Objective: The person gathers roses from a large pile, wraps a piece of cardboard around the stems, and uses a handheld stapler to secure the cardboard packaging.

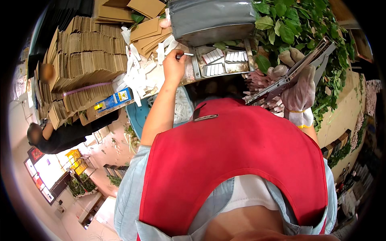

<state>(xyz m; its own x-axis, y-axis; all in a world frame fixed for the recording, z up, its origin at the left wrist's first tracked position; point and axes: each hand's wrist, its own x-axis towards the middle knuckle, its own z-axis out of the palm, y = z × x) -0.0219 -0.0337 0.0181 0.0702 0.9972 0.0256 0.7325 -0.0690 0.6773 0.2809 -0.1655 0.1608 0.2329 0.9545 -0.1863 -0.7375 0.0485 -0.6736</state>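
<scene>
My bare left hand (174, 67) is over the worktable, its thumb and fingers pinching a small white stick (187, 54). Just right of it is a shallow metal tray (196, 66) with several short rows of small white pieces (214, 69). My right hand (299, 94), in a pale, soiled knit glove with a yellow cuff, is closed about a long metal tool (277, 82) with flat bars, tilted up to the right. Its exact kind is unclear, and the glove hides part of it. Pink bundled stems or blooms (259, 82) show beneath the tool.
Tall stacks of folded brown cardboard (90, 56) stand at left, beside loose white strips (134, 72) and a blue tool (114, 100). A grey box (213, 20) stands behind the tray. Green leaves (287, 28) crowd the right. A blue bin (136, 116) sits below; another person (60, 136) is at far left.
</scene>
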